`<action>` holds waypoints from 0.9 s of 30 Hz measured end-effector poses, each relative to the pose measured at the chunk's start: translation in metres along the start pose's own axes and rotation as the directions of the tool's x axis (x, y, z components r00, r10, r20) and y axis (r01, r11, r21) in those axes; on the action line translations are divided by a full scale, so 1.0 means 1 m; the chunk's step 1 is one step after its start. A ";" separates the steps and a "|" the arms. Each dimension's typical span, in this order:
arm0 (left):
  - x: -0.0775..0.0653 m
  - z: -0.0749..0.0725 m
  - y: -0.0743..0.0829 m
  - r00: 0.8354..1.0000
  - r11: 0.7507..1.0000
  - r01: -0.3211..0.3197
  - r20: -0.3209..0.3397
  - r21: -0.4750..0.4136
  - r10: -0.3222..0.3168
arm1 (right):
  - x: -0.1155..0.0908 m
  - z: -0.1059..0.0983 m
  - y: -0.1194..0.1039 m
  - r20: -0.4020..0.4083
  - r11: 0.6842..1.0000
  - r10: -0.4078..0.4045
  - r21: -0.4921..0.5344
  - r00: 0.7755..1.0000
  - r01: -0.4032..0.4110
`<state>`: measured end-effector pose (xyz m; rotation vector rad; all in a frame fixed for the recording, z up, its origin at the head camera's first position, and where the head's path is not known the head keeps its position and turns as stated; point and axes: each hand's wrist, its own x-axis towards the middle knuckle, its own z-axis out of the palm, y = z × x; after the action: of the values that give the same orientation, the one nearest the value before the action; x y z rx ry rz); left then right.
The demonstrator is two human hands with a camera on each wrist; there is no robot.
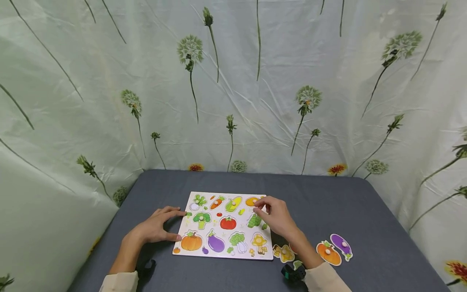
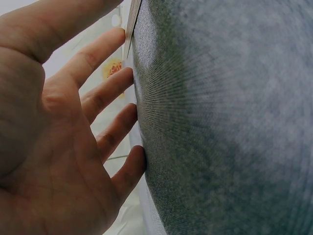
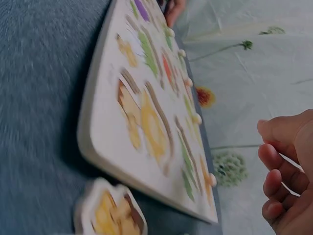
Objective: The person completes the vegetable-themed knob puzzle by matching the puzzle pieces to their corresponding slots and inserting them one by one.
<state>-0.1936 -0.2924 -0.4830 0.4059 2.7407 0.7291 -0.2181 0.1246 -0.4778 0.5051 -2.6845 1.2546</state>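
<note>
A white knobbed vegetable puzzle board (image 1: 242, 225) lies flat on the table. My left hand (image 1: 157, 227) rests at its left edge, thumb and forefinger spread along the border. In the left wrist view, the left hand's (image 2: 63, 137) fingers are extended with nothing in the palm. Over the upper right corner hovers my right hand (image 1: 275, 213), beside an orange piece (image 1: 251, 201). The right wrist view shows the right hand's (image 3: 293, 166) fingers loosely bent, apart from the board and holding nothing. Knobbed pieces such as the carrot (image 1: 217, 202) and tomato (image 1: 228, 223) sit in the board.
Right of the board lie a loose mushroom piece (image 1: 286, 253), a pumpkin piece (image 1: 329, 254) and an eggplant piece (image 1: 341, 245). A green piece (image 1: 297, 264) is partly hidden by the right wrist. Behind the dark grey table (image 1: 313, 194) hangs a flowered curtain (image 1: 255, 121).
</note>
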 end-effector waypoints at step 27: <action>-0.001 0.000 0.000 1.000 1.000 0.007 -0.004 0.011 -0.007 | -0.056 -0.074 0.048 -0.083 0.992 0.073 -0.094 0.994 -0.081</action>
<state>-0.1926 -0.2927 -0.4825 0.3976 2.7500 0.7137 -0.1840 0.2233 -0.4792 0.3344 -2.7056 1.1301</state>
